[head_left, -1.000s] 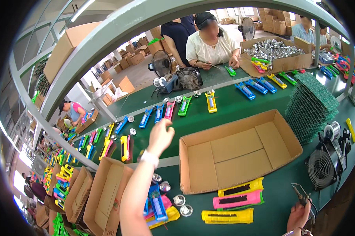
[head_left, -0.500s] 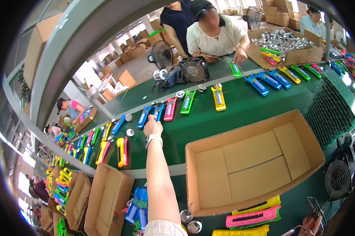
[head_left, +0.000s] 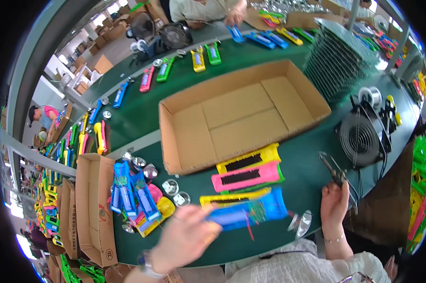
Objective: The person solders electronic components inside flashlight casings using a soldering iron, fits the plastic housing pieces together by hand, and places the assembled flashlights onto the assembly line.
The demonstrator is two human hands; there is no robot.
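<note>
The left hand (head_left: 184,239) pinches a long blue plastic casing (head_left: 272,206) (seemingly positioning; steadiness needed next); the right hand (head_left: 334,203) clasps a dark metal-tipped tool (head_left: 338,176).

The blue casing (head_left: 275,205) (green board (head_left: 257,212) exposed) slants left of the soldering iron (head_left: 338,177).

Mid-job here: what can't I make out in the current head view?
All in the head view:
Left end of the blue casing: hidden by the left hand, itself blurred.
Near side of the yellow casing: covered by the blue casing.
Rear of the tool: hidden in the right hand.
Head of the co-worker: cut off by the top edge.
</note>
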